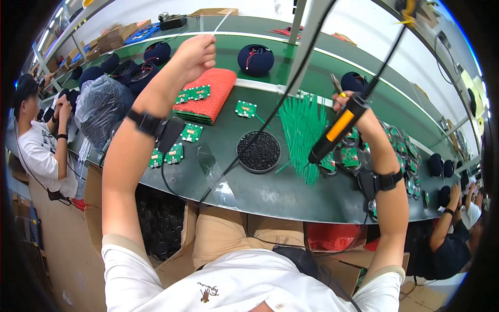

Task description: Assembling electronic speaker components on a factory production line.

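Note:
My left hand (200, 52) is closed in a fist, raised over the far side of the bench. A thin white strip (222, 22) sticks up from it. My right hand (358, 117) is wrapped around small pliers (336, 83) with grey jaws and a yellow grip, pointing away from me. A black and orange electric screwdriver (340, 127) on a cord crosses in front of that hand; whether the hand touches it I cannot tell. Below lie a heap of green cable ties (304, 135) and several green circuit boards with black wires (351, 156).
A round dish (279, 161) of small black pieces stands mid-bench. Red bubble wrap (223, 86) carries circuit boards (200, 92); a single board (246, 108) lies beside it. A dark blue round pouch (255, 60) sits behind. Black cables cross the view. Co-workers (44, 140) work at both sides.

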Demonstrator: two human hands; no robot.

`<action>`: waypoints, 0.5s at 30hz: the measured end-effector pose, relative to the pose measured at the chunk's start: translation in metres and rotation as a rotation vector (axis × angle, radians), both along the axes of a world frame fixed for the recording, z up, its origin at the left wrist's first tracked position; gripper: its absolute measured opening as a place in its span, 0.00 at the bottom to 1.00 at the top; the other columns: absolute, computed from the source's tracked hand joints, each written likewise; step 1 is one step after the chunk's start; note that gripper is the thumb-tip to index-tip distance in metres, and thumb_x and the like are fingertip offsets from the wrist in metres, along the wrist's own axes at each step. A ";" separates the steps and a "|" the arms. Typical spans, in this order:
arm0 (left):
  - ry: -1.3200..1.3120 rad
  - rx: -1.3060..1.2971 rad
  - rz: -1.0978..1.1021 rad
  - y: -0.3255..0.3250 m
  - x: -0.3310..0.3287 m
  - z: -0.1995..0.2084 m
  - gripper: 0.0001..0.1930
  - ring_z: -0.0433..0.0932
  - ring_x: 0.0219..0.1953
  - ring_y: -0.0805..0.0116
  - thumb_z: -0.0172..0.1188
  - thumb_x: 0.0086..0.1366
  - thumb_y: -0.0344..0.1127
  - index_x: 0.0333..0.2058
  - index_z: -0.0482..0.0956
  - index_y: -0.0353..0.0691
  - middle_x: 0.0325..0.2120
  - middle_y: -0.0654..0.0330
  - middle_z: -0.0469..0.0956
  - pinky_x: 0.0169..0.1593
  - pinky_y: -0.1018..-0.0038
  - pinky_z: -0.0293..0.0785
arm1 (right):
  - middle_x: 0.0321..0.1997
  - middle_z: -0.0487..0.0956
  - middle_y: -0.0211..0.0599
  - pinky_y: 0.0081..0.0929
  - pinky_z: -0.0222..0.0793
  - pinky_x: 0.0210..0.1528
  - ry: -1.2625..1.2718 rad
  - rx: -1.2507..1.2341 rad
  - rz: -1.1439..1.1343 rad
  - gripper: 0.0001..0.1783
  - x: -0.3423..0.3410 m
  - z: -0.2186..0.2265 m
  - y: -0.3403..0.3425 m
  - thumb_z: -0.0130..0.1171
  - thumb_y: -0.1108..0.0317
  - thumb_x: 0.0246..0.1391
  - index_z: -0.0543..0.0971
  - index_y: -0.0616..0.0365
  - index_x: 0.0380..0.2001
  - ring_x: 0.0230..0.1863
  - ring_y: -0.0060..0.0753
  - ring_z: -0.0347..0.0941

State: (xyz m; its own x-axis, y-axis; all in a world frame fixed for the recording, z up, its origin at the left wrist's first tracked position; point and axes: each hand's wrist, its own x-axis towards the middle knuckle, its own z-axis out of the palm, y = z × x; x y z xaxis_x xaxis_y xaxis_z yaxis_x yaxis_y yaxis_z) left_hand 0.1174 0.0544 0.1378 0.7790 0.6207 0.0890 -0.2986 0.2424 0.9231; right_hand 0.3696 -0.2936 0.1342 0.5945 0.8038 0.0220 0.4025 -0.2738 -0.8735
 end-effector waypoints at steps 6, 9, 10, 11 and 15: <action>-0.192 -0.039 -0.087 -0.095 -0.099 -0.007 0.06 0.60 0.23 0.79 0.50 0.74 0.31 0.46 0.69 0.39 0.24 0.70 0.63 0.32 0.77 0.62 | 0.31 0.78 0.38 0.29 0.71 0.36 -0.267 -0.175 -0.126 0.14 -0.056 -0.043 -0.115 0.57 0.64 0.62 0.76 0.65 0.44 0.32 0.30 0.75; -0.189 -0.106 -0.122 -0.140 -0.146 -0.027 0.08 0.57 0.22 0.80 0.49 0.76 0.37 0.46 0.69 0.41 0.23 0.71 0.60 0.26 0.78 0.58 | 0.38 0.78 0.48 0.40 0.72 0.44 -0.582 -0.127 -0.102 0.16 -0.101 -0.073 -0.157 0.61 0.69 0.57 0.76 0.65 0.46 0.39 0.49 0.77; -0.142 -0.157 -0.087 -0.164 -0.158 -0.029 0.09 0.56 0.22 0.80 0.48 0.77 0.40 0.47 0.69 0.42 0.22 0.71 0.59 0.25 0.79 0.57 | 0.42 0.78 0.50 0.42 0.72 0.48 -0.609 -0.119 -0.098 0.16 -0.115 -0.081 -0.166 0.63 0.70 0.55 0.76 0.64 0.46 0.43 0.54 0.76; -0.056 -0.239 -0.117 -0.180 -0.154 -0.038 0.11 0.56 0.22 0.80 0.47 0.78 0.43 0.47 0.70 0.43 0.22 0.71 0.58 0.25 0.79 0.56 | 0.45 0.76 0.50 0.41 0.70 0.51 -0.661 -0.175 -0.029 0.18 -0.111 -0.099 -0.162 0.65 0.70 0.53 0.76 0.64 0.46 0.47 0.54 0.74; 0.003 -0.424 -0.297 -0.241 -0.179 -0.079 0.14 0.53 0.22 0.80 0.45 0.79 0.47 0.48 0.70 0.44 0.23 0.71 0.57 0.26 0.80 0.53 | 0.49 0.72 0.49 0.42 0.67 0.57 -0.822 -0.195 0.031 0.24 -0.135 -0.107 -0.168 0.69 0.71 0.48 0.77 0.64 0.50 0.54 0.54 0.68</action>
